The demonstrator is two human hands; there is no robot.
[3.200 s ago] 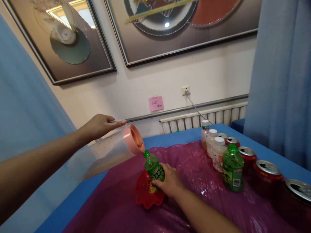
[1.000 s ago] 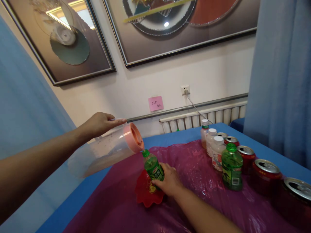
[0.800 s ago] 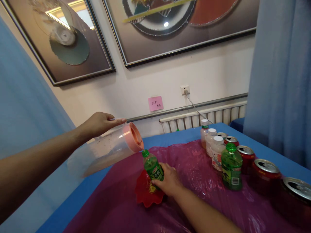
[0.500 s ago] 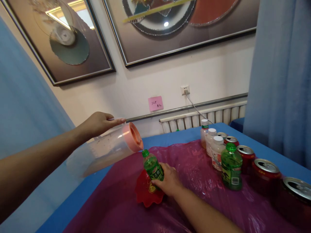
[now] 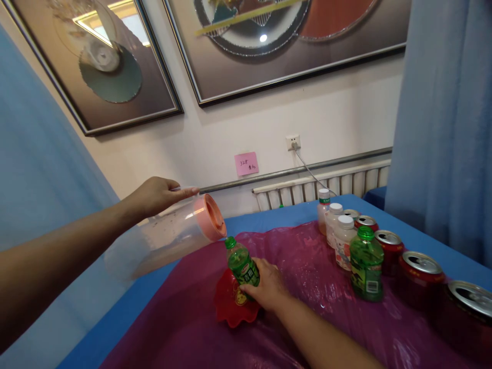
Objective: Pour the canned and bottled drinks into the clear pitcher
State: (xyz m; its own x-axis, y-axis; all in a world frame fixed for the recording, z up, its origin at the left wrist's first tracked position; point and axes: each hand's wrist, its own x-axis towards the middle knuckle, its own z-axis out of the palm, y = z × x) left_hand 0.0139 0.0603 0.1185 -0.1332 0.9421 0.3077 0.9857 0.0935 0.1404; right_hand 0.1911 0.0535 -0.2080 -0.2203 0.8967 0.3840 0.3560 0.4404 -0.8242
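Observation:
My left hand [image 5: 163,195] is closed on the handle side of a clear plastic pitcher [image 5: 169,230] with an orange lid. The pitcher is tipped to the right, its lid close to the mouth of a small green bottle [image 5: 243,266]. Fingers of my right hand [image 5: 267,284] wrap round that bottle, which leans a little to the left over a red scalloped dish [image 5: 226,302]. Whether liquid is flowing between lid and bottle is too small to tell.
At the right stand another green bottle [image 5: 367,264], several white-capped bottles [image 5: 345,243] and several red cans [image 5: 421,277]. Purple plastic sheeting [image 5: 184,318] covers much of the blue table [image 5: 261,220]. Behind are a radiator [image 5: 303,192] and a wall socket [image 5: 292,142].

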